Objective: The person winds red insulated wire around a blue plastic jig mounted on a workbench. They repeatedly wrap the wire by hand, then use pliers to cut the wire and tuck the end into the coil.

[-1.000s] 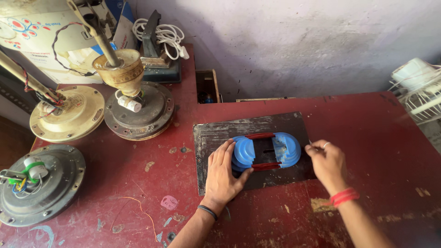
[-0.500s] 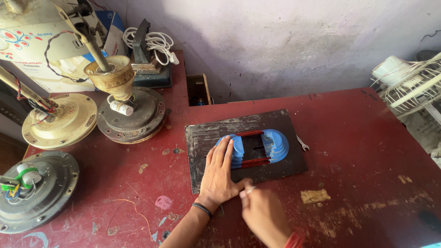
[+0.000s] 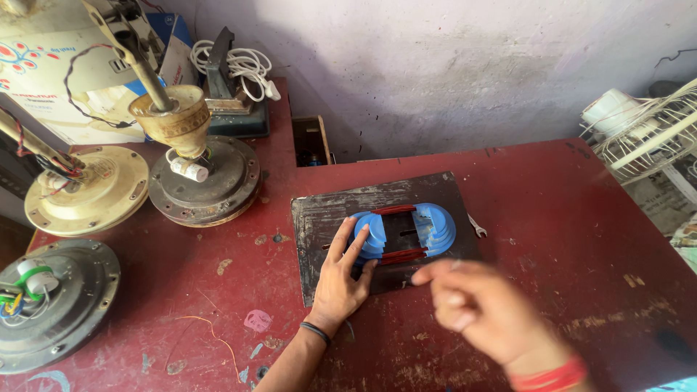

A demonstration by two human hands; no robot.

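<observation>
A blue stepped winding former (image 3: pixel 435 226) in two halves lies on a dark metal plate (image 3: pixel 327 210) on the red table. Reddish copper wire (image 3: pixel 401 255) runs between the halves along both sides. My left hand (image 3: pixel 340 282) rests flat on the plate, its spread fingers pressing on the left blue half (image 3: pixel 372 245). A dark band circles that wrist. My right hand (image 3: pixel 475 308) hovers blurred just in front of the plate, fingers drawn together. Whether it pinches anything is unclear. Red thread is tied around its wrist.
Ceiling fan motors stand at the left: a cream one (image 3: pixel 83 190), a dark one with a rod (image 3: pixel 203 181), an opened one (image 3: pixel 51 305). A small spanner (image 3: pixel 476 226) lies by the plate. A white fan guard (image 3: pixel 646 138) is at the right, a cardboard box (image 3: pixel 54 69) behind.
My right hand left the right side of the former and pulled back toward me, in front of the plate. My left hand stayed pressed on the left half.
</observation>
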